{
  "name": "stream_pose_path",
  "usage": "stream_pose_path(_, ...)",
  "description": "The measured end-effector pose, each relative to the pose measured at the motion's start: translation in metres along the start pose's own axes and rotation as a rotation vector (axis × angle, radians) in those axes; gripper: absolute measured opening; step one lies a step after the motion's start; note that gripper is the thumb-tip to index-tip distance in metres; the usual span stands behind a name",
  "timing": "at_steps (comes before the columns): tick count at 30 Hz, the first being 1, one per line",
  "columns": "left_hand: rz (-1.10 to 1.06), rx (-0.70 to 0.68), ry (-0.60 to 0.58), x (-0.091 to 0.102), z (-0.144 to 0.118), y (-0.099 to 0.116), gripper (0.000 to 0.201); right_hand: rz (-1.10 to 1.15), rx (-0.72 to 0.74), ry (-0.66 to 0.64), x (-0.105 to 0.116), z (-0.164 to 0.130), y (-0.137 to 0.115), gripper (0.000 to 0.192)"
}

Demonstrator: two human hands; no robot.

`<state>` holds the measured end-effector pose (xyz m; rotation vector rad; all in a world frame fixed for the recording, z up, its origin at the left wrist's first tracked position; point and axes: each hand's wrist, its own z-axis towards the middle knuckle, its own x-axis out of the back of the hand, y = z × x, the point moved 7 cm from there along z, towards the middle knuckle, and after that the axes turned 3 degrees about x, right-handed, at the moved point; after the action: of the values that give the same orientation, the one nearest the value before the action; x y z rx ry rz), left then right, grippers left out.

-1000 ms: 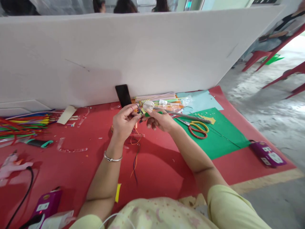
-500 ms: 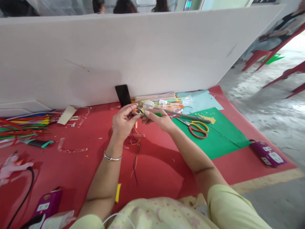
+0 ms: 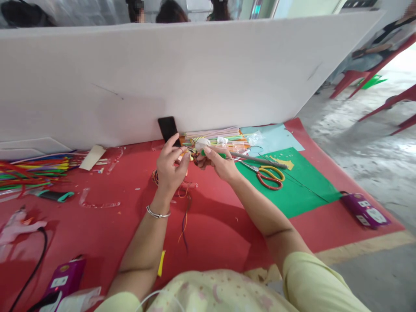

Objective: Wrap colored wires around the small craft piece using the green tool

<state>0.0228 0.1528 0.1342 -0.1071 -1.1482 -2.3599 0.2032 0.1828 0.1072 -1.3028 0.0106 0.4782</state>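
At the far left of the red tabletop (image 3: 130, 242), a pale pink glue gun (image 3: 19, 227) with a black cable lies below a bundle of multicoloured, thin craft stems (image 3: 35, 169). A black-and-teal handle (image 3: 53, 196) lies just beside the stems, and nearer the person sits a purple, box-shaped power unit (image 3: 66, 275). Next comes a cream rectangular card (image 3: 92, 157). A black, flat phone (image 3: 167, 129) leans against the tall white board (image 3: 208, 78).

The left hand (image 3: 171, 169), with a silver bangle (image 3: 158, 213) at the wrist, is raised before the phone, its index finger lifted; whether its grip is closed on anything cannot be told. Thin orange and purple wires (image 3: 185, 225) trail below. A small cluster of dark and yellow parts (image 3: 191, 155) sits between the two hands, its details too small to read.

The right hand (image 3: 219, 164) has its grip closed around a slim green handle (image 3: 215, 154), the thumb along it. Behind it is a rounded white piece (image 3: 202, 142). Farther right, scissors with red and yellow handles (image 3: 271, 177) rest on a green sheet (image 3: 308, 193).
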Motion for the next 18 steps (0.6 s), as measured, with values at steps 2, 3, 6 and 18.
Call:
stream_pose_path(2,-0.163,0.163,0.020,0.002,0.002,-0.012,0.029,-0.003,-0.017,-0.005,0.002,0.001,0.000,0.063)
stream_pose_path(3,-0.287,0.280,0.015,0.003,0.002,-0.022,0.031,-0.001,-0.023,-0.007,0.003,0.001,-0.001,0.064)
stream_pose_path(6,-0.675,0.604,-0.098,0.000,0.003,-0.048,0.044,0.043,-0.040,0.032,0.010,0.003,-0.001,0.061)
stream_pose_path(18,-0.185,0.214,-0.493,-0.017,-0.004,-0.025,0.049,0.198,-0.158,0.246,0.025,0.008,-0.008,0.055)
